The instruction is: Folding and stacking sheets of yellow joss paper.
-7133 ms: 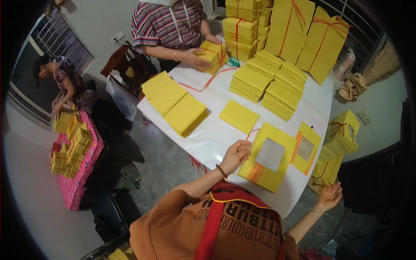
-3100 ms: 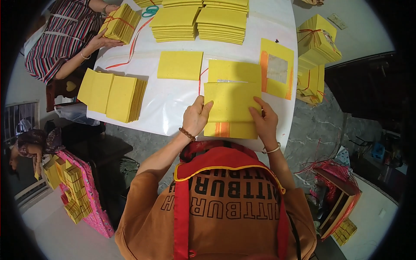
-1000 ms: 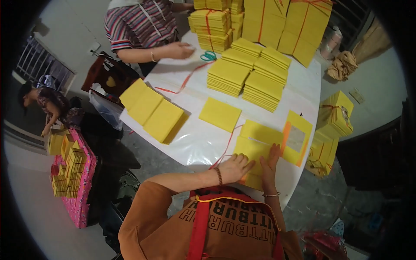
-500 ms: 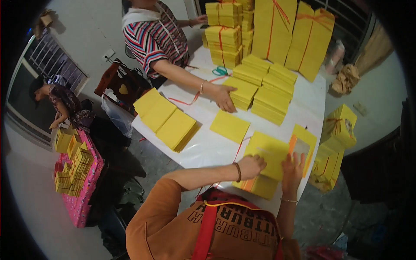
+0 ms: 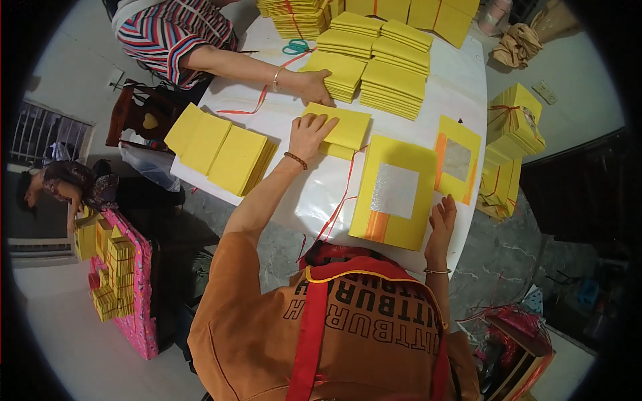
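I watch through one camera on person's head. It looks down, close over orange shirt (image 5: 234, 321), left hand (image 5: 309, 137), right hand (image 5: 439, 224) and white tabletop (image 5: 449, 85). View wide and round; floor (image 5: 506, 232) sits farther off, edges bend near rim.

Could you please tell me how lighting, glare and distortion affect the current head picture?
In the head view, glare streaks the white table below the left hand; the nearer silver patch glints; also in the head view, the lower right is dim, lines bend toward the rim, and the corners are black.
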Motion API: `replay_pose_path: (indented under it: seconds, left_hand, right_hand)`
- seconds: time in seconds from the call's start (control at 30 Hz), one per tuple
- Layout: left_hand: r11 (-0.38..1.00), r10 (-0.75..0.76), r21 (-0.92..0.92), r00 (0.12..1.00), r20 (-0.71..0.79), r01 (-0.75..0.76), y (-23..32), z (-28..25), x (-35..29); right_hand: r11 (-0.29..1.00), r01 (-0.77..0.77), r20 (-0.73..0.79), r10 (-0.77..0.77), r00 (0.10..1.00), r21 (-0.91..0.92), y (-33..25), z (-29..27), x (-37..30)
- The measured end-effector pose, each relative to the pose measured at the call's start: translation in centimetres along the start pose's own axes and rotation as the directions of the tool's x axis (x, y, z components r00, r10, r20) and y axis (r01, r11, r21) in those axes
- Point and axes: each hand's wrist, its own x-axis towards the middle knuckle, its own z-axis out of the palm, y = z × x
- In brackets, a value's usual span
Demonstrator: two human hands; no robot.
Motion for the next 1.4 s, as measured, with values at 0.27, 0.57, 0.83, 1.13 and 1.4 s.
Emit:
replay_pose_path:
  seconds: [0.27,0.57,0.83,1.13,1.4]
  left_hand:
    - [0.999,-0.014,-0.027,0.891,0.455,0.030,-0.3,2.1,-1.7]
    - [0.990,-0.133,0.130,0.693,0.709,0.057,0.6,2.8,-0.9]
    - [0.962,-0.179,-0.102,0.868,0.464,0.253,2.3,-0.4,-0.4]
    - [0.818,0.162,-0.573,0.978,0.134,-0.057,15.4,-8.7,-4.4]
    - [0.859,0.344,-0.480,0.896,0.282,-0.179,16.3,-10.2,-5.2]
  right_hand:
    - [0.997,-0.055,-0.011,0.056,0.998,0.062,0.7,0.1,-0.4]
    - [0.999,-0.040,0.036,0.040,0.999,0.000,1.4,-0.6,0.2]
    - [0.998,-0.043,0.039,0.044,0.998,-0.037,0.8,-1.6,-0.1]
    - [0.420,0.737,0.626,-0.393,0.673,-0.529,-0.7,-1.5,-1.2]
    - [0.680,0.647,0.597,-0.373,0.710,-0.345,0.5,-1.4,-0.3]
